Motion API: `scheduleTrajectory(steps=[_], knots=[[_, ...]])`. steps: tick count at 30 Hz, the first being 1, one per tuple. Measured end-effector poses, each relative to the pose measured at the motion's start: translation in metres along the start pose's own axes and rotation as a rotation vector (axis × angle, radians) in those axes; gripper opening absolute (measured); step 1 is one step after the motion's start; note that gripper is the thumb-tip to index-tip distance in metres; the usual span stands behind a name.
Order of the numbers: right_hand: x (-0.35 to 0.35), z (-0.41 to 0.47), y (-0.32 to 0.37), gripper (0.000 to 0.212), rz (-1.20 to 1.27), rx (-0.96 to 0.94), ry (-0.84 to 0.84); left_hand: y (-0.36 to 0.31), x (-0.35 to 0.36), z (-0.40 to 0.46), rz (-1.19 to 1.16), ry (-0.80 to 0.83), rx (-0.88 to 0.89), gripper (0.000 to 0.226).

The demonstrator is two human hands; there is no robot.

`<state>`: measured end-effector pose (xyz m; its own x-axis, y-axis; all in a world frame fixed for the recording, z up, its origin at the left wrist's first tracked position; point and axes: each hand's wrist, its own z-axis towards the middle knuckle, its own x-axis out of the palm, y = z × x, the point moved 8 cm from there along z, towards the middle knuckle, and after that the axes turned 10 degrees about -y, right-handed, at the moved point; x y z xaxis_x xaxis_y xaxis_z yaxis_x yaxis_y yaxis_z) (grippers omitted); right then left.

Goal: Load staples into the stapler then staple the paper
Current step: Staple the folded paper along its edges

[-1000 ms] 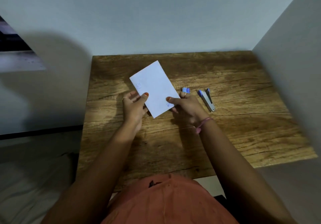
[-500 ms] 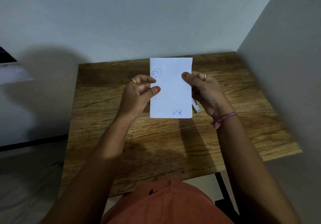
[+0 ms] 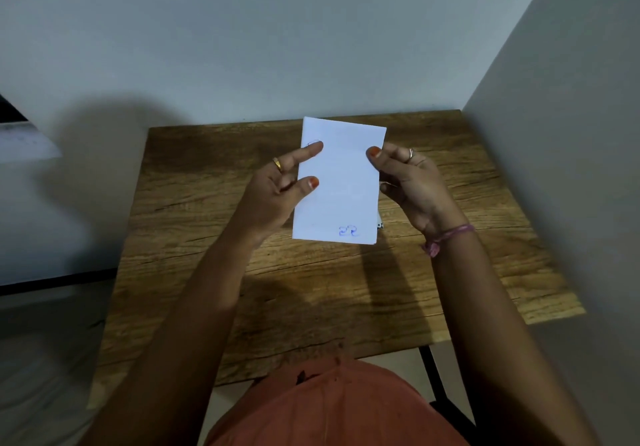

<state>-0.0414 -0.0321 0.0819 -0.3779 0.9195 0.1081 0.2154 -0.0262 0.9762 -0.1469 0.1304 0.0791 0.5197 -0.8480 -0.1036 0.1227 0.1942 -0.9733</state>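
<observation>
- Since a moment ago, left hand has stretched its forefinger up the paper.
- Both hands pinch it above the wooden table; right hand grips the opposite edge.
- Paper hides the stapler, except a metal tip.

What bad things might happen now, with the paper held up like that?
1. The paper is held above the table only at its side edges, by the left hand and right hand. That light grip might let it slip or bend.
2. The paper hides almost all of the stapler behind it, so a hand reaching down might bump it.
3. Both hands are busy, so one must let go before stapling.
</observation>
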Motion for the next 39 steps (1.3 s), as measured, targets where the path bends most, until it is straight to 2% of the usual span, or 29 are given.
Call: scheduleTrajectory(steps=[4, 7, 9, 12, 13, 15, 20, 29, 33, 39], knots=[[-0.006, 0.002, 0.003, 0.007, -0.014, 0.004, 0.004, 0.001, 0.004, 0.002, -0.053, 0.054, -0.048, 0.045], [-0.012, 0.005, 0.006, 0.01, 0.019, -0.009, -0.046, -0.005, 0.01, 0.004, -0.247, 0.118, -0.048, 0.049], [-0.019, 0.009, 0.008, 0.01, 0.112, -0.011, -0.109, -0.001, 0.007, 0.009, -0.41, 0.013, -0.093, 0.051], [-0.028, 0.012, 0.007, 0.01, 0.27, 0.005, -0.187, 0.016, 0.005, 0.003, -0.562, -0.294, -0.199, 0.044], [-0.029, 0.013, 0.006, 0.01, 0.307, 0.008, -0.2, 0.02, 0.011, -0.003, -0.581, -0.348, -0.215, 0.039], [-0.028, 0.014, 0.002, 0.009, 0.352, 0.018, -0.214, 0.025, 0.028, -0.013, -0.587, -0.362, -0.239, 0.033], [-0.02, 0.016, -0.005, 0.005, 0.405, 0.037, -0.182, 0.023, 0.054, -0.016, -0.566, -0.337, -0.284, 0.039], [-0.042, 0.026, 0.008, 0.014, 0.318, 0.01, -0.215, 0.022, 0.05, -0.012, -0.402, -0.336, -0.313, 0.04], [-0.047, 0.028, 0.004, 0.017, 0.353, 0.049, -0.2, 0.023, 0.048, -0.009, -0.355, -0.326, -0.318, 0.037], [-0.048, 0.034, -0.01, 0.025, 0.337, 0.106, -0.165, 0.03, 0.039, -0.009, -0.296, -0.41, -0.361, 0.027]])
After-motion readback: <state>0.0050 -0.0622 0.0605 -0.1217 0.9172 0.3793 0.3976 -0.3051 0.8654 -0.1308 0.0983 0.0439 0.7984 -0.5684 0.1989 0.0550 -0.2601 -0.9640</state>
